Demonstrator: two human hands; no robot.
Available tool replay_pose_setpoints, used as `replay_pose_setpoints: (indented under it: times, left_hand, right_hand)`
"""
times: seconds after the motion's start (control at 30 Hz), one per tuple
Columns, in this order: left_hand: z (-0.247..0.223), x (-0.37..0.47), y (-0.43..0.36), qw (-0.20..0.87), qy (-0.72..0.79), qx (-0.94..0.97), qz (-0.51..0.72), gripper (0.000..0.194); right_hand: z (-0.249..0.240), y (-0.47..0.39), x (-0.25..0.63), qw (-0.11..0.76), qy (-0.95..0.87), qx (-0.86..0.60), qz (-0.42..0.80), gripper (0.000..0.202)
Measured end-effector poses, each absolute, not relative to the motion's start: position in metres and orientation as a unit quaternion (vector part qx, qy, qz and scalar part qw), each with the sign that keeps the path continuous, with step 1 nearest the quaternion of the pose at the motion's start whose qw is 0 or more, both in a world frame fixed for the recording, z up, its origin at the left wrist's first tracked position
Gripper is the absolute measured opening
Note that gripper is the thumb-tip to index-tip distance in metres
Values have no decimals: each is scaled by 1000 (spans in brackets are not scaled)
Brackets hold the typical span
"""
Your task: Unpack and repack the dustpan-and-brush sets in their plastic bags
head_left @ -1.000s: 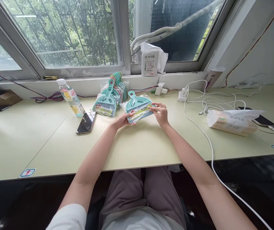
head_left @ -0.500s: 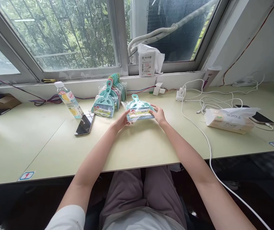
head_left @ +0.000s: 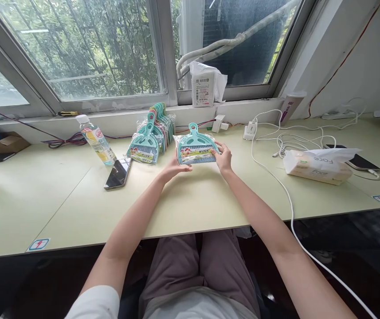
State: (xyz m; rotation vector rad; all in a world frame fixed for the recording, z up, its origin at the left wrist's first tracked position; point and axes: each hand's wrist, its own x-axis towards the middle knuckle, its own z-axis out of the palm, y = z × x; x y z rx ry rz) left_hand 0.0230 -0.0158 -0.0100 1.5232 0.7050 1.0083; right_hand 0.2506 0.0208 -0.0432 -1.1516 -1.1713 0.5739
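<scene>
A teal dustpan-and-brush set (head_left: 196,148) in clear wrapping, with a colourful label, is held upright above the table, its looped handle pointing up. My left hand (head_left: 174,168) supports its lower left corner, thumb stretched along the bottom edge and the other fingers partly hidden behind. My right hand (head_left: 223,158) grips the right side, thumb on the front by the label. Left of it, a similar wrapped set (head_left: 144,148) leans at the front of a row of more sets (head_left: 163,122) in teal, red and green.
A bottle (head_left: 97,141) tilts beside a phone (head_left: 118,173) on the left. Rightward lie a charger (head_left: 250,130), white cables, a tissue pack (head_left: 318,166) and another phone (head_left: 362,161). A white packet (head_left: 203,88) stands on the sill; a cup (head_left: 291,108) leans nearby.
The held set has tilted up more upright and shifted slightly right, its label now facing me. My left hand has moved beneath its lower corner, and my right hand has shifted slightly right.
</scene>
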Motion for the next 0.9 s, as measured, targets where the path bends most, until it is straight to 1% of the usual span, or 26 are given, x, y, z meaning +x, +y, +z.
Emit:
replay_pose_setpoints:
  times: [0.13,0.23,0.3,0.43,0.47,0.5,0.53,0.6,0.63,0.67,0.7,0.77,0.8,0.83,0.9]
  left_hand:
    - [-9,23,-17,548,296,652,433,138]
    - [-8,22,-18,543,284,659,436,135]
    - [-8,23,-18,523,280,678,434,123]
    - [-12,26,-13,485,324,690,429,76]
    - [-15,27,-11,481,340,680,437,70]
    - [-18,28,-8,479,351,666,452,69]
    - [-22,29,-5,479,359,648,471,73]
    - [-28,29,1,491,375,604,503,88]
    - [-31,28,5,501,386,582,511,91]
    - [-33,27,8,512,399,564,511,90]
    - [-34,25,10,520,411,552,506,84]
    - [-35,21,14,522,432,544,494,63]
    - [-35,18,16,518,439,545,492,53]
    - [-34,15,16,512,445,544,494,46]
    - [-32,9,16,497,454,536,509,41]
  right_hand:
    - [-46,21,250,640,-499,-523,260,48]
    - [-48,23,253,642,-487,-524,275,49]
    - [-49,25,255,647,-481,-520,283,49]
    - [-50,25,257,647,-486,-519,274,49]
    - [-50,25,256,646,-490,-520,268,48]
    - [-50,23,255,645,-496,-519,261,48]
    - [-49,22,253,645,-503,-516,253,47]
    - [-47,17,247,646,-522,-506,231,44]
    - [-45,15,244,647,-535,-498,217,43]
    - [-43,13,242,647,-548,-489,204,42]
    - [-41,11,241,645,-560,-483,194,43]
    - [-39,10,239,631,-581,-478,192,51]
    - [-39,10,239,619,-589,-478,201,59]
    - [-41,12,240,606,-597,-479,216,69]
    - [-46,16,240,578,-614,-474,254,93]
